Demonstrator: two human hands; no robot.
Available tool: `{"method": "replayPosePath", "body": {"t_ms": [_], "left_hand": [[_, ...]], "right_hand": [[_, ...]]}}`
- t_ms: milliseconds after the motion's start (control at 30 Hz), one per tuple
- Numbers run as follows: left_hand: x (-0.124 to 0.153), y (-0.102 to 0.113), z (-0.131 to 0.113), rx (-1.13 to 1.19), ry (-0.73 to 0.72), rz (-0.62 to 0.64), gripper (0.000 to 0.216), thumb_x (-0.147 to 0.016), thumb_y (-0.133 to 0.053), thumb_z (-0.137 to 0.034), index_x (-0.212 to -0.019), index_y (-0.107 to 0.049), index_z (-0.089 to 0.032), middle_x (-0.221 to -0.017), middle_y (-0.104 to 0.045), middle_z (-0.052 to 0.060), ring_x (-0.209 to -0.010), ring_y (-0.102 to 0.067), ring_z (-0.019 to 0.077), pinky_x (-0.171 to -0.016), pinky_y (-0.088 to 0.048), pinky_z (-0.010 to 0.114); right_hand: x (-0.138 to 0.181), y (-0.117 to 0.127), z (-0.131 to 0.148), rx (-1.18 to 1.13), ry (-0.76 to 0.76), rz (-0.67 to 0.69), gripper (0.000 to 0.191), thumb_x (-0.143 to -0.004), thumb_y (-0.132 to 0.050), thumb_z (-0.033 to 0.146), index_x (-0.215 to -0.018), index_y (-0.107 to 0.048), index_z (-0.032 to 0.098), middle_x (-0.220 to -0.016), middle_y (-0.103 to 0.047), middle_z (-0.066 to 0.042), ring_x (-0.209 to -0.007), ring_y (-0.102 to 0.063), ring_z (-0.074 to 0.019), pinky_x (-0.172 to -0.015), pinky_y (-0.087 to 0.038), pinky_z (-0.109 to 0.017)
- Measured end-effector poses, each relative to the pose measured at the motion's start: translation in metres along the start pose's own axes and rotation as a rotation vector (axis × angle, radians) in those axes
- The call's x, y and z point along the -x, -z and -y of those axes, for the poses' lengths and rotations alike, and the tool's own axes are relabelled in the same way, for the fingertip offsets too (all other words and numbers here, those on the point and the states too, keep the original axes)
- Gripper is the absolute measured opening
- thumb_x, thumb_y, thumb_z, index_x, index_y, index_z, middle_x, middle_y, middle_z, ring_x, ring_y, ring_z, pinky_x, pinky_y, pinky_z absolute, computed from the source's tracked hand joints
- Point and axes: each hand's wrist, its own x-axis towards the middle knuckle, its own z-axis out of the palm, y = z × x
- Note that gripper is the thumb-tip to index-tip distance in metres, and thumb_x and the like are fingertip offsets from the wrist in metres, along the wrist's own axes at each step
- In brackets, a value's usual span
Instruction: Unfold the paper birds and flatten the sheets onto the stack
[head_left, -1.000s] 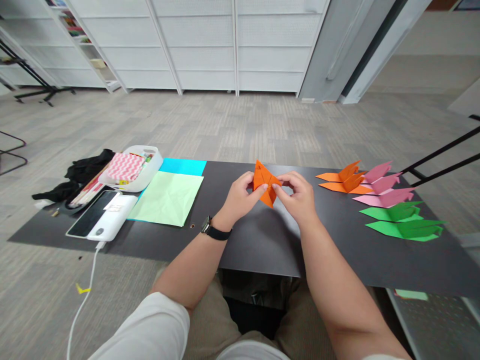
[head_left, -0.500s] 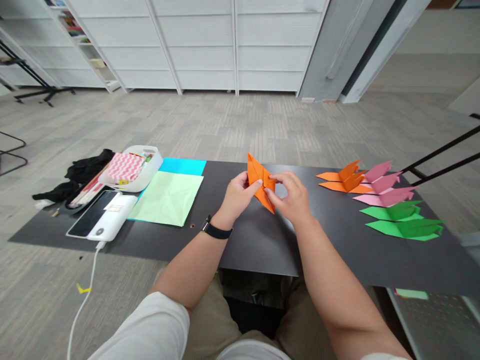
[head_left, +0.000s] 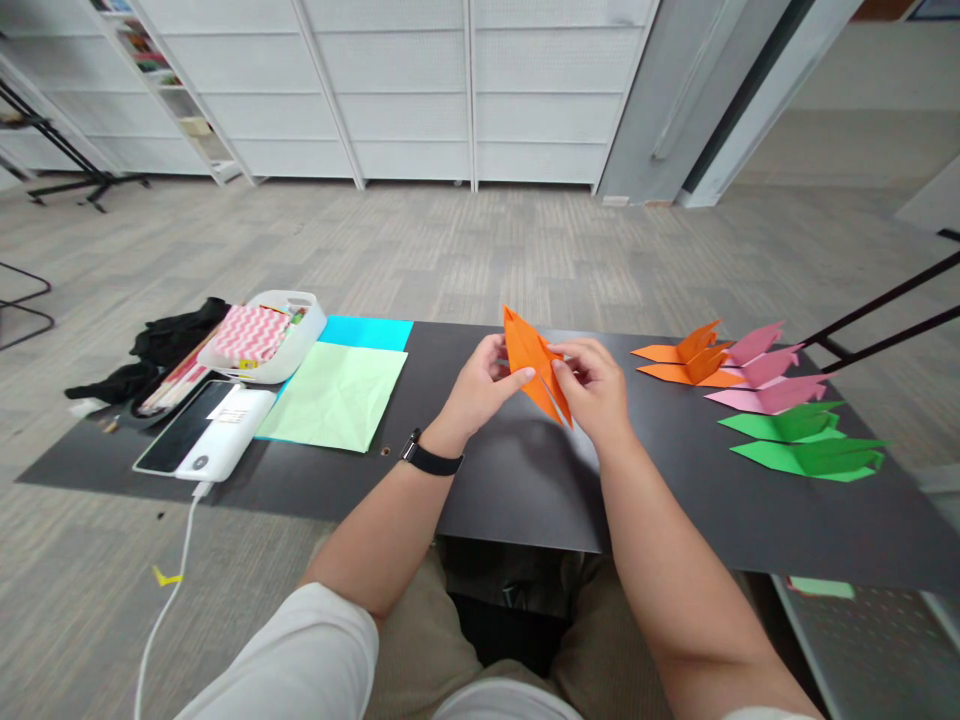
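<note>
An orange folded origami paper (head_left: 531, 358) is held up over the dark table (head_left: 517, 490), long and pointed, with a slit between two points at its lower end. My left hand (head_left: 484, 385) grips its left side, the thumb lying on the front face and the fingers behind. On the right edge, my right hand (head_left: 594, 388) pinches the paper between thumb and curled fingers. Parts of the fingers are hidden behind the sheet. To the right stand finished-looking folded figures: orange ones (head_left: 694, 358), pink ones (head_left: 776, 380) and green ones (head_left: 814, 455).
Left of my hands lie a light green paper stack (head_left: 341, 395) and blue paper (head_left: 371, 332). Farther left are a white basket (head_left: 304, 335), a white power bank (head_left: 225, 435) with a cable (head_left: 176, 600), a phone-like dark screen (head_left: 184, 425) and black cloth (head_left: 176, 335).
The orange paper has turned slightly and shifted right, and its two lower points now stand apart. My right thumb has moved onto its right edge.
</note>
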Motion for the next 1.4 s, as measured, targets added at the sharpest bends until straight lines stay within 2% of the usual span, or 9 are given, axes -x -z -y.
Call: {"method": "replayPosePath", "body": {"t_ms": [133,367,633,800,900,1033,1167,1300,1400], "left_hand": [[0.003,-0.002,-0.001,-0.048,-0.068,0.000,0.067,-0.085,-0.086,-0.029,-0.142,-0.049,-0.030,-0.141,-0.062,0.010,-0.093,-0.073,0.0148,-0.082,-0.063,0.031],[0.009,-0.006,-0.013,-0.170,-0.243,-0.056,0.036,-0.094,-0.074,-0.027,-0.128,-0.062,-0.027,-0.151,-0.054,0.011,-0.098,-0.071,0.0141,-0.078,-0.062,0.026],[0.007,-0.004,-0.012,-0.146,-0.121,-0.077,0.037,-0.102,-0.067,-0.048,-0.127,-0.066,-0.021,-0.122,-0.072,0.010,-0.097,-0.072,0.0183,-0.087,-0.062,0.032],[0.004,-0.002,-0.008,-0.150,-0.064,-0.056,0.053,-0.086,-0.087,-0.036,-0.132,-0.066,-0.021,-0.127,-0.072,0.011,-0.093,-0.072,0.0166,-0.086,-0.064,0.032],[0.002,0.000,-0.004,-0.203,-0.099,-0.042,0.038,-0.088,-0.085,-0.034,-0.121,-0.073,-0.020,-0.124,-0.071,0.010,-0.090,-0.072,0.0157,-0.086,-0.065,0.033],[0.001,0.004,-0.005,-0.299,-0.138,-0.057,0.019,-0.093,-0.080,-0.037,-0.102,-0.078,-0.019,-0.127,-0.066,0.011,-0.103,-0.071,0.0194,-0.089,-0.065,0.035],[0.000,0.009,-0.012,-0.386,-0.213,-0.114,0.021,-0.095,-0.078,-0.040,-0.091,-0.077,-0.019,-0.138,-0.065,0.013,-0.129,-0.065,0.0269,-0.110,-0.057,0.044],[-0.001,0.011,-0.014,-0.209,-0.155,-0.068,0.028,-0.101,-0.070,-0.049,-0.106,-0.072,-0.021,-0.114,-0.077,0.008,-0.113,-0.072,0.0229,-0.108,-0.057,0.043],[-0.003,0.010,-0.013,-0.066,-0.105,-0.070,0.034,-0.100,-0.071,-0.053,-0.110,-0.068,-0.021,-0.110,-0.078,0.006,-0.105,-0.074,0.0197,-0.102,-0.059,0.038]], "right_hand": [[-0.003,-0.001,-0.008,-0.236,-0.182,-0.088,0.009,-0.092,-0.071,0.035,-0.092,-0.074,0.027,-0.111,-0.072,-0.005,-0.088,-0.069,-0.0197,-0.075,-0.059,-0.035],[-0.005,0.001,-0.006,-0.563,-0.394,-0.022,0.009,-0.080,-0.074,0.028,-0.081,-0.066,0.025,-0.121,-0.071,-0.003,-0.095,-0.070,-0.0201,-0.076,-0.058,-0.033],[-0.004,0.002,-0.010,-0.421,-0.207,-0.044,0.012,-0.084,-0.076,0.031,-0.075,-0.069,0.026,-0.117,-0.070,-0.005,-0.112,-0.067,-0.0246,-0.095,-0.057,-0.042],[-0.005,0.005,-0.004,-0.372,-0.109,-0.036,0.014,-0.088,-0.076,0.030,-0.076,-0.071,0.027,-0.119,-0.071,-0.006,-0.124,-0.065,-0.0270,-0.107,-0.052,-0.047],[-0.005,0.006,0.000,-0.349,-0.061,-0.044,0.015,-0.089,-0.078,0.032,-0.077,-0.071,0.027,-0.117,-0.071,-0.005,-0.124,-0.064,-0.0271,-0.109,-0.051,-0.048],[-0.003,0.005,0.001,-0.456,-0.124,-0.035,0.015,-0.090,-0.080,0.043,-0.096,-0.074,0.030,-0.121,-0.072,-0.005,-0.114,-0.068,-0.0242,-0.096,-0.058,-0.042],[-0.002,0.005,-0.001,-0.529,-0.249,-0.019,0.028,-0.092,-0.079,0.052,-0.114,-0.073,0.035,-0.122,-0.075,-0.003,-0.099,-0.072,-0.0208,-0.086,-0.063,-0.038],[-0.006,0.007,-0.001,-0.452,-0.244,0.012,0.041,-0.083,-0.088,0.053,-0.119,-0.076,0.035,-0.126,-0.076,-0.004,-0.120,-0.070,-0.0244,-0.104,-0.060,-0.043],[-0.007,0.007,0.001,-0.427,-0.273,0.108,0.043,-0.081,-0.087,0.058,-0.115,-0.078,0.032,-0.125,-0.078,-0.005,-0.118,-0.072,-0.0256,-0.105,-0.059,-0.045]]}}
